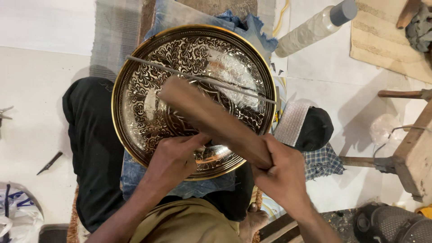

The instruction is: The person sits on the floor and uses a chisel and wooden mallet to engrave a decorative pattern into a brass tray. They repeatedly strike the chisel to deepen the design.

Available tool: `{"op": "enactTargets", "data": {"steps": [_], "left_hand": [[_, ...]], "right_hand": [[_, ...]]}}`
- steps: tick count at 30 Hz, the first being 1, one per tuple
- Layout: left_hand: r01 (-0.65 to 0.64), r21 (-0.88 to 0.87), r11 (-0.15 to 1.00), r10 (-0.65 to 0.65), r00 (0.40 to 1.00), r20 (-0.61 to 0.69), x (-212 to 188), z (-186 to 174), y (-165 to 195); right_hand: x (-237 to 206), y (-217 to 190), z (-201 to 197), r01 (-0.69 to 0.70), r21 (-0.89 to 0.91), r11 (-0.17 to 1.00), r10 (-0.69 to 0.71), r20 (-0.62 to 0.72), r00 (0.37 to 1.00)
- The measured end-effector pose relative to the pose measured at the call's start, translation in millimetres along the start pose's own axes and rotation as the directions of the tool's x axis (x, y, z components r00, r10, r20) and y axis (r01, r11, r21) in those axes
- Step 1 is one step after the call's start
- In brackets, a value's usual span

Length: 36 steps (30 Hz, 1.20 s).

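Observation:
A large round engraved metal plate [148,67] with a gold rim rests on blue cloth over my lap. A thin metal rod [148,63] lies across its upper half. My right hand [281,173] grips a thick wooden stick [211,119] that slants up and left over the plate's middle. My left hand [173,157] is closed over the plate's lower part, its thumb beside the stick; what its fingers pinch is hidden.
A plastic bottle [315,27] lies at the top right on the tiled floor. A wooden stool [414,153] and a hammer-like tool [364,162] are at the right. A black cap [315,128] sits beside the plate. A small dark blade [49,163] lies at the left.

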<state>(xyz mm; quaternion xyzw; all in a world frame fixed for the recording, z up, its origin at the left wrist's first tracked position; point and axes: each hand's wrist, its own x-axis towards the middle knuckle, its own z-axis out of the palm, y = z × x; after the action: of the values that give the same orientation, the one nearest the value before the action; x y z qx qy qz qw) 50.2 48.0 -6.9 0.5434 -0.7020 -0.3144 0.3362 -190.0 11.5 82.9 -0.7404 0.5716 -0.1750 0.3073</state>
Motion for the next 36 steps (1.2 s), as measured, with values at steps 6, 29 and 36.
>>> {"op": "enactTargets", "data": {"steps": [6,29,36], "left_hand": [[-0.012,-0.016,1.0,0.011,1.0,-0.023,2.3,-4.0,3.8],[-0.027,-0.033,0.999,0.026,0.999,-0.032,0.0,-4.2,-1.9],[-0.015,-0.085,0.996,0.012,0.999,-0.042,-1.7,-4.4,-3.4]], "right_hand": [[2.2,1.0,-7.5,0.023,-0.049,0.999,-0.019,0.072,0.997],[4.4,-0.4,-2.5,-0.031,0.096,0.995,0.025,0.065,0.998],[6.3,-8.4,-2.4,-0.006,-0.116,0.993,0.015,0.073,0.997]]}}
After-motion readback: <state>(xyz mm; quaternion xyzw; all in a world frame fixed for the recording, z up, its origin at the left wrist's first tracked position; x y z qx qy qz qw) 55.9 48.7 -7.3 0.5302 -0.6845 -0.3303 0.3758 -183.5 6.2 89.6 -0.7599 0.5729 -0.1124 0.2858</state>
